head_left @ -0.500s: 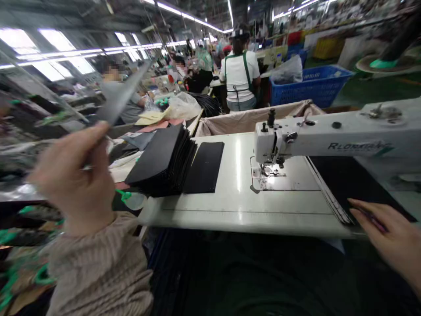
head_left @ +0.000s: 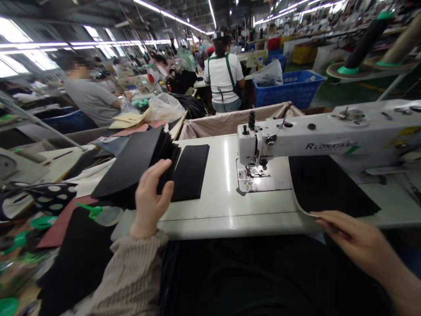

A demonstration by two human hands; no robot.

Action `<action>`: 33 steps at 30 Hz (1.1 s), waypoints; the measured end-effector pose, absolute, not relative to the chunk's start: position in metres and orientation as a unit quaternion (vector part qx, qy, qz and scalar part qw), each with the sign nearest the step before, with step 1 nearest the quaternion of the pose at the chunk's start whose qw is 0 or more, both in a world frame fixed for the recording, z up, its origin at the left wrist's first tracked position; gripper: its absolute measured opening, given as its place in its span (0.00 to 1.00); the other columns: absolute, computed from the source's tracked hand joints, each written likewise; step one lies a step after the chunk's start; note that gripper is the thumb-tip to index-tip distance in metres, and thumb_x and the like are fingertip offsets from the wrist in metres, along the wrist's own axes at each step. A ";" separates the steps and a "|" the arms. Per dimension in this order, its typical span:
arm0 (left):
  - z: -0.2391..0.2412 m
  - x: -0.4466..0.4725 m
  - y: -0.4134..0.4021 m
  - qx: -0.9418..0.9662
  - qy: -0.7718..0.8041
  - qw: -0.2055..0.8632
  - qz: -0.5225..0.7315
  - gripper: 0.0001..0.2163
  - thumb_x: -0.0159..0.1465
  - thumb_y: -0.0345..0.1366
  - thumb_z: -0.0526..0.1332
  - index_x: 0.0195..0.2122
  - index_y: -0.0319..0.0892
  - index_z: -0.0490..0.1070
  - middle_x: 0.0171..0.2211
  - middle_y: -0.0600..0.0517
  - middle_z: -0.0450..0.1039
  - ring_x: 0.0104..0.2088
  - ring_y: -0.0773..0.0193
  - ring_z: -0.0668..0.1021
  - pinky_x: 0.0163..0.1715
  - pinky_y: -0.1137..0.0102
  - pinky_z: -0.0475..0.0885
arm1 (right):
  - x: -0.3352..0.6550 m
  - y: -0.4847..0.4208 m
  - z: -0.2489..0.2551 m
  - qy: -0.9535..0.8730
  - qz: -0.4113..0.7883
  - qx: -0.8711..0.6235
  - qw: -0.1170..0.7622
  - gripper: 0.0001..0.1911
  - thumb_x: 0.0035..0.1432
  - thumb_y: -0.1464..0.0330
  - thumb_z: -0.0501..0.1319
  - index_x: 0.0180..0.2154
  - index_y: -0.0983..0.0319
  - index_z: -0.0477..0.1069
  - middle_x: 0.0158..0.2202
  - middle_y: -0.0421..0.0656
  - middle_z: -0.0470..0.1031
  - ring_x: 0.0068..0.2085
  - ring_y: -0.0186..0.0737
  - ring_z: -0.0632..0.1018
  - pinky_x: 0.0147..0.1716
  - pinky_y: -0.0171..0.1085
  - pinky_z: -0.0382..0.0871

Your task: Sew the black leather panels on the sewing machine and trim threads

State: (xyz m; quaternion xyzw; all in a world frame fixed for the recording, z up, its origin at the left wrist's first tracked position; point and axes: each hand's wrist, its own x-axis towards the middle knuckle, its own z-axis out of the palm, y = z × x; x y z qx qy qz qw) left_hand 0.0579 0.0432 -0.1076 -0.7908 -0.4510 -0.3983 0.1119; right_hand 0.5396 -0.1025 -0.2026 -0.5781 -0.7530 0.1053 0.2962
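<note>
My left hand [head_left: 151, 197] is empty, thumb apart from the fingers, at the front right side of a tall stack of black panels [head_left: 126, 160]. I cannot tell whether its fingertips touch the stack. A smaller pile of narrow black pieces [head_left: 194, 171] lies just right of it. My right hand [head_left: 358, 241] pinches the near left corner of a black sheet [head_left: 329, 184], which lies under the sewing machine's arm [head_left: 296, 138]. That sheet's left edge curves up slightly and shows a pale rim. Something small and dark is tucked in my right palm, mostly hidden.
The needle and presser foot [head_left: 253, 171] stand over the metal plate, left of the black sheet. A small clear bottle with a green tip [head_left: 107, 215] is by the table's left end. Behind the table is a cloth-lined bin [head_left: 210, 127]. Co-workers sit farther back.
My left hand has come down and right to the stack; the blurred grey flat piece it held is gone from it. My right hand has lifted the sheet's corner, and the view has shifted.
</note>
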 end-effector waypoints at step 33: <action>-0.221 0.206 0.095 -0.923 -0.365 -0.058 -0.106 0.25 0.72 0.46 0.51 0.69 0.48 0.52 0.71 0.51 0.49 0.71 0.58 0.51 0.69 0.54 0.47 | 0.426 0.051 -0.233 -0.814 -0.005 -0.568 0.120 0.25 0.67 0.65 0.52 0.64 0.54 0.61 0.63 0.42 0.68 0.45 0.42 0.80 0.35 0.39 0.75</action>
